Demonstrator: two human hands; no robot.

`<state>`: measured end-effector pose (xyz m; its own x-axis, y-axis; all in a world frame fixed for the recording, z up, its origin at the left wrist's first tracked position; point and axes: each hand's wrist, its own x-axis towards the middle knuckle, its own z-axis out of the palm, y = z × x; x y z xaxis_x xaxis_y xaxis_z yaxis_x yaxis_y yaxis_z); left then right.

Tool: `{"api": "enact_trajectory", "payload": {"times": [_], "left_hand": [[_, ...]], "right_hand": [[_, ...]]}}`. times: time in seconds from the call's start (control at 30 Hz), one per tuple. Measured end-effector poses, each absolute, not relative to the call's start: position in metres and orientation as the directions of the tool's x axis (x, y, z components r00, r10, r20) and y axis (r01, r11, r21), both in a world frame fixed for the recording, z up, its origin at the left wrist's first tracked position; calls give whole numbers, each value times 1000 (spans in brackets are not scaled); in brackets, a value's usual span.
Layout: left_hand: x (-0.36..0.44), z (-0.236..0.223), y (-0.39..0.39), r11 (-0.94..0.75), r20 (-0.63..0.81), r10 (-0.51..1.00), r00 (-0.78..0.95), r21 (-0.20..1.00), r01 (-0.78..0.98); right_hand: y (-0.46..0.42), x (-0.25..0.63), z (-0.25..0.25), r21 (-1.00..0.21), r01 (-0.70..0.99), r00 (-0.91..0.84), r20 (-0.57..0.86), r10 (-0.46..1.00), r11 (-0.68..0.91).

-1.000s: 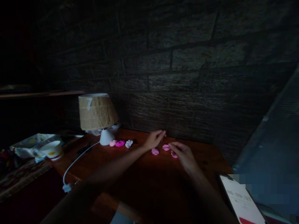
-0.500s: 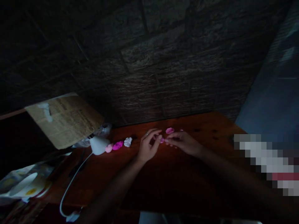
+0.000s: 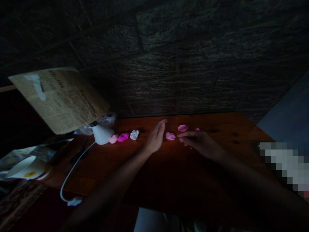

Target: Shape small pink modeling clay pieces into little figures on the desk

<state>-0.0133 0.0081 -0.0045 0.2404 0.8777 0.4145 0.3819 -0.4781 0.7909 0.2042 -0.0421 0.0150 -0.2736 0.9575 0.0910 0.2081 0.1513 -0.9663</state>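
Observation:
A crumpled light-pink lump (image 3: 170, 136), perhaps modelling clay or paper, lies on the wooden table between my hands. My left hand (image 3: 155, 138) stands on edge just left of it, fingers stretched out and nothing held. My right hand (image 3: 199, 141) is close on the lump's right, its index finger and thumb pointing at it with a small gap between the tips. A flat pink piece (image 3: 182, 128) lies behind the right fingers, and a small pink bit (image 3: 197, 129) sits farther right. Leftward are a white lump (image 3: 134, 134), a magenta lump (image 3: 123, 137) and a pale-pink lump (image 3: 113, 139).
A lamp with a white base (image 3: 102, 134) and newsprint-patterned shade (image 3: 60, 96) stands at the left, its white cable (image 3: 66, 180) hanging over the edge. A white cup (image 3: 26, 167) is at the lower left. A dark stone-patterned wall (image 3: 169, 64) rises behind the table (image 3: 135, 170).
The pink lump was between my fingertips and now rests on the table, let go. My left fingers have straightened, and my hands are farther apart. The camera view has shifted.

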Motion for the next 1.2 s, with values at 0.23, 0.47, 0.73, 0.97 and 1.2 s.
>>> {"api": "enact_trajectory", "payload": {"times": [0.23, 0.47, 0.73, 0.97, 1.2], "left_hand": [[7, -33, 7, -240, 176, 952, 252, 937, 253], [11, -36, 2, -180, 147, 976, 161, 960, 216], [1, -24, 9, -334, 245, 932, 266, 865, 375], [-17, -25, 33, -340, 256, 940, 223, 678, 652], [-18, -29, 38, -390, 350, 911, 219, 553, 736]], "right_hand": [[-42, 200, 6, -950, 237, -284, 133, 950, 204], [-42, 202, 7, -895, 312, -286, 231, 930, 318], [-45, 200, 5, -895, 337, -289, 197, 937, 292], [-45, 202, 14, -920, 295, -232, 193, 954, 258], [-45, 205, 21, -987, 117, -154, 90, 984, 108]]}}
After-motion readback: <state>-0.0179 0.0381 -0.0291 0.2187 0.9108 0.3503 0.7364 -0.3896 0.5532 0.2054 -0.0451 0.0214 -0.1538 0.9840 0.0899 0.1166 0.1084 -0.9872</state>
